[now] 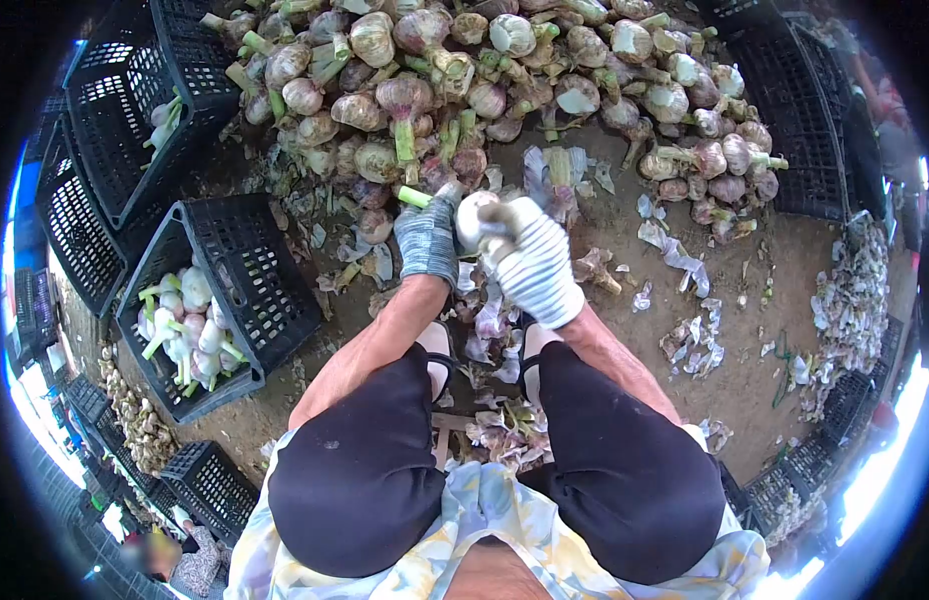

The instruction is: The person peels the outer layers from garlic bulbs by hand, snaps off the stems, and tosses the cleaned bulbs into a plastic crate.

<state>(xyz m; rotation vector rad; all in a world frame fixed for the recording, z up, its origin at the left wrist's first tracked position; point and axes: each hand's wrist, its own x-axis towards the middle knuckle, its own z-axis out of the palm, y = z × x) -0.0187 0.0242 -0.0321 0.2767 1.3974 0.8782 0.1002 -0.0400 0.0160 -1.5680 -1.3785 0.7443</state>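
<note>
My left hand point(428, 240), in a grey striped glove, is closed around a garlic bulb point(473, 222) by its stem side. The cut green stem point(414, 196) pokes out past the fingers to the left. On the bulb's other side, my right hand point(533, 262), in a white striped glove with dirty fingertips, curls its fingers against the white bulb; these fingers are slightly blurred. Just beyond both hands lies a large heap of unpeeled garlic point(385, 100) with stem stubs. Loose garlic skins point(493, 318) litter the ground below the hands.
To the left stands a black crate point(255, 285) holding several cleaned white garlic bulbs point(190, 330). More black crates point(125, 100) are stacked behind it. Another crate point(815, 110) borders the heap on the right. Skins pile up point(853, 300) far right. Another person point(190, 560) sits lower left.
</note>
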